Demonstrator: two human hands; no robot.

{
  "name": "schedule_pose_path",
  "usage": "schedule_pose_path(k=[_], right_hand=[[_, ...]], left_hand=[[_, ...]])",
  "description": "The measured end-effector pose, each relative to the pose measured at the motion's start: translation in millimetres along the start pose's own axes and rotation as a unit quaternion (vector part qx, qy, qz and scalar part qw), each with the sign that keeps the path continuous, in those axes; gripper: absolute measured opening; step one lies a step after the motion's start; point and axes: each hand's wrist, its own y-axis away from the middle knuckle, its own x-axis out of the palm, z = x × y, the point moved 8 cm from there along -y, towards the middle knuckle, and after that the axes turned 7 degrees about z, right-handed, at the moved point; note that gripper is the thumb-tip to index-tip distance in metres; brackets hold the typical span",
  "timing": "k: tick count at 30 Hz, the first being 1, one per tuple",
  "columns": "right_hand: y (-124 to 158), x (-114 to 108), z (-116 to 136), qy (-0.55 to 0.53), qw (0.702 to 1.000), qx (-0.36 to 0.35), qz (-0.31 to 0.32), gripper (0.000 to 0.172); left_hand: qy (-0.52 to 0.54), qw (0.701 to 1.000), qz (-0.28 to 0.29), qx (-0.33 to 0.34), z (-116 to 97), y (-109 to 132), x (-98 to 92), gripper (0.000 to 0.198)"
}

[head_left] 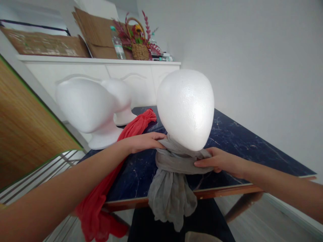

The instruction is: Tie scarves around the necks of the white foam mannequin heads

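Observation:
A white foam mannequin head (185, 107) stands near the front edge of a dark blue marble-look table (242, 144). A grey scarf (171, 181) is wrapped round its neck, with the ends hanging over the table edge. My left hand (143, 142) lies on the scarf at the left side of the neck, fingers closed on the cloth. My right hand (219, 162) pinches the scarf at the right side of the neck.
Two more white foam heads (85, 107) (121, 101) stand at the table's back left. A red scarf (106, 188) trails from them over the front edge. Behind is a white sideboard (101, 72) with cardboard, a water bottle (117, 43) and a flower basket (140, 42).

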Motion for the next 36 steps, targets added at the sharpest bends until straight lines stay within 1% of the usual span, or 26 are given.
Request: schedule_pose_path(k=[3, 5, 6, 7, 9, 11, 13, 15, 18, 19, 21, 23, 25, 28, 30, 32, 33, 34, 36], right_hand=[[-8.0, -15.7, 10.6, 0.131, 0.989, -0.059, -0.042, 0.029], [-10.2, -24.1, 16.7, 0.215, 0.971, -0.08, -0.06, 0.031], [-10.3, -28.3, 18.1, 0.254, 0.962, -0.077, -0.071, 0.032], [-9.6, -32.4, 19.0, 0.289, 0.951, -0.07, -0.084, 0.033], [-6.9, -38.5, 20.3, 0.342, 0.932, -0.058, -0.107, 0.034], [-4.4, -40.0, 19.4, 0.367, 0.923, -0.05, -0.109, 0.033], [-2.3, -39.0, 17.2, 0.369, 0.923, -0.047, -0.1, 0.032], [0.3, -38.1, 16.0, 0.367, 0.924, -0.049, -0.097, 0.033], [3.6, -37.6, 14.7, 0.362, 0.926, -0.052, -0.094, 0.033], [4.0, -37.8, 13.7, 0.357, 0.928, -0.051, -0.091, 0.032], [3.9, -39.0, 12.1, 0.348, 0.932, -0.053, -0.088, 0.031], [2.4, -40.8, 10.7, 0.336, 0.936, -0.063, -0.086, 0.028], [-0.1, -42.7, 8.3, 0.321, 0.941, -0.074, -0.081, 0.025], [-3.0, -46.7, 2.7, 0.305, 0.946, -0.081, -0.08, 0.021], [-2.8, -49.6, -0.1, 0.31, 0.943, -0.083, -0.089, 0.016], [-1.5, -51.7, -3.2, 0.308, 0.943, -0.076, -0.096, 0.013], [-0.7, -52.2, -5.0, 0.295, 0.948, -0.069, -0.095, 0.013], [0.1, -52.1, -7.0, 0.269, 0.957, -0.062, -0.091, 0.014], [2.3, -50.6, -9.0, 0.184, 0.978, -0.055, -0.08, 0.017]], left_hand=[[0.103, 0.994, 0.01, -0.02, 13.3, 6.2, 1.2, 0.036], [0.13, 0.99, 0.019, -0.053, 19.1, 10.3, 2.0, 0.039], [0.127, 0.989, 0.029, -0.074, 20.4, 11.9, 2.8, 0.039], [0.112, 0.988, 0.044, -0.095, 20.4, 13.3, 3.7, 0.039], [0.046, 0.986, 0.084, -0.139, 17.6, 15.8, 4.7, 0.038], [-0.036, 0.977, 0.126, -0.169, 11.3, 18.1, 2.5, 0.036], [-0.104, 0.97, 0.141, -0.168, 2.1, 19.5, -4.8, 0.034], [-0.124, 0.976, 0.123, -0.132, -8.0, 21.0, -14.9, 0.035], [-0.071, 0.991, 0.096, -0.063, -14.5, 28.0, -24.0, 0.038], [-0.045, 0.993, 0.097, -0.048, -13.2, 31.2, -24.1, 0.041], [-0.002, 0.993, 0.109, -0.039, -7.1, 36.9, -21.0, 0.049], [0.018, 0.992, 0.118, -0.05, -0.7, 40.8, -18.0, 0.056], [0.001, 0.99, 0.115, -0.08, 3.9, 43.9, -17.9, 0.056], [-0.09, 0.979, 0.106, -0.152, 5.0, 51.4, -21.7, 0.044], [-0.169, 0.959, 0.105, -0.201, 2.3, 59.2, -25.1, 0.035], [-0.241, 0.936, 0.102, -0.235, -0.8, 67.4, -30.2, 0.027], [-0.263, 0.928, 0.1, -0.243, -1.8, 70.8, -32.8, 0.024], [-0.273, 0.927, 0.096, -0.24, -2.6, 73.1, -35.2, 0.023], [-0.253, 0.94, 0.089, -0.209, -3.1, 75.0, -37.6, 0.028]])
